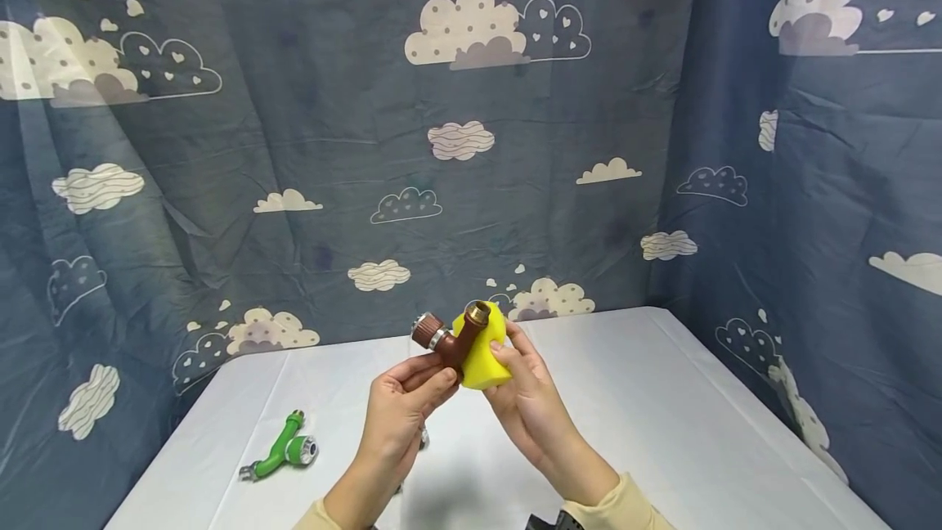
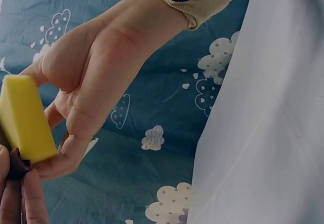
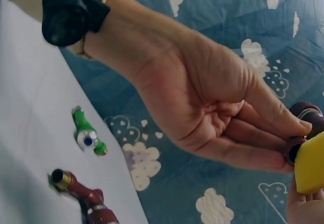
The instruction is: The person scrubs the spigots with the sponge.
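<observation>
Above the table, my left hand [image 1: 401, 411] pinches a brown angle valve [image 1: 462, 343] by its lower end, between thumb and fingers. The valve has a ribbed, silver-ringed knob pointing left and a brass-coloured threaded mouth pointing up. My right hand [image 1: 530, 403] grips a yellow sponge [image 1: 486, 354] right behind the valve, against its side. In the left wrist view the sponge [image 2: 28, 117] covers most of the valve, leaving only a dark open end [image 2: 19, 165] in sight. The right wrist view shows the left thumb and fingers around that end [image 3: 293, 150].
A green angle valve [image 1: 283, 448] lies on the white table [image 1: 662, 432] at the left. Another reddish-brown valve [image 3: 81, 193] lies near it, mostly hidden behind the left forearm in the head view. Dark blue cloud-print curtains [image 1: 331, 145] surround the table.
</observation>
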### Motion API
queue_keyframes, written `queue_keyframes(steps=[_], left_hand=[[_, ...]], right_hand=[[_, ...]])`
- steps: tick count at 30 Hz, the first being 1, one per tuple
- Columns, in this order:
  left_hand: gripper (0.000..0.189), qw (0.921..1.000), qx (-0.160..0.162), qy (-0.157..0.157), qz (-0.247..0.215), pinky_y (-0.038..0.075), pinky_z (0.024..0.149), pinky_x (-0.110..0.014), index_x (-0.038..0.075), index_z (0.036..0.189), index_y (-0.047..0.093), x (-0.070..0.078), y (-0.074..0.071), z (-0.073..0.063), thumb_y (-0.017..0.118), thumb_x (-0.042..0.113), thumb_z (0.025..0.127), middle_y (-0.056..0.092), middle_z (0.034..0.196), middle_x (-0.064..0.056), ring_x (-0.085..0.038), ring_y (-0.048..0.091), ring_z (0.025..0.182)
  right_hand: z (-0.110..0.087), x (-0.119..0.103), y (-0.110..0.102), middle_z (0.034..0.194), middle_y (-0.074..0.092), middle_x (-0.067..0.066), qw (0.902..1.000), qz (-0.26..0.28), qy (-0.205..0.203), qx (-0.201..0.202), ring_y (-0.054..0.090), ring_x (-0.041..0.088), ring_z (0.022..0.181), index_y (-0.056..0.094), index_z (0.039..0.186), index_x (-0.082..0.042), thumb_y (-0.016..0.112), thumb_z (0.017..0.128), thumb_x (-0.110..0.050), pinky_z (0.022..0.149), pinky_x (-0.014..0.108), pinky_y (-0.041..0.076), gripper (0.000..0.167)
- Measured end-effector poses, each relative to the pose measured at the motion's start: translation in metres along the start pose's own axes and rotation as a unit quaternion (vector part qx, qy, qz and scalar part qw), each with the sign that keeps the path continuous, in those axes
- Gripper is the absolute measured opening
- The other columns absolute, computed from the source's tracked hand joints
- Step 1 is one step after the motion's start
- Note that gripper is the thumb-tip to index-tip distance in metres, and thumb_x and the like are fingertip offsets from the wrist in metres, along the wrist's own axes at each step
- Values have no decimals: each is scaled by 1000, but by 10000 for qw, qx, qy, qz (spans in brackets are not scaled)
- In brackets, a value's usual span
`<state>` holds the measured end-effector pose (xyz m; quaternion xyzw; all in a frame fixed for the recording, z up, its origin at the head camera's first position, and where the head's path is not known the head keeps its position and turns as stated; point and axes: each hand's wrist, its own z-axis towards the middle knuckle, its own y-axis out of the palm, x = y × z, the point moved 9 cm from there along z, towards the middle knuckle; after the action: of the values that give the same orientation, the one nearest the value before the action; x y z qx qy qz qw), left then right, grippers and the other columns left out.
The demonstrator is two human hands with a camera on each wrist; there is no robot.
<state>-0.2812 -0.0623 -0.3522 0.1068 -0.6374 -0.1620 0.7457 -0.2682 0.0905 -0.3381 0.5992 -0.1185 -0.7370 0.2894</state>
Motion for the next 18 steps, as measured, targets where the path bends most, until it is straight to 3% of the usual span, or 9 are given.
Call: queue_keyframes(steps=[11,18], left_hand=[[32,9994,93,209,275,68,88,-33,-10,119,74,6,-1,0,84,-3,89,84,100,-6,-16,82,94],[28,9983,327,438,209,68,87,-32,-7,113,76,10,-2,-1,86,-3,87,82,94,-3,-13,80,90]], right_hand=[[3,1,-4,146,55,11,9951,-934,-280,174,64,17,127,39,158,-11,56,109,-12,109,22,57,52],[3,6,-4,142,57,13,9896,-1344,-406,306,63,21,125,46,156,-13,60,107,-11,105,23,58,50]])
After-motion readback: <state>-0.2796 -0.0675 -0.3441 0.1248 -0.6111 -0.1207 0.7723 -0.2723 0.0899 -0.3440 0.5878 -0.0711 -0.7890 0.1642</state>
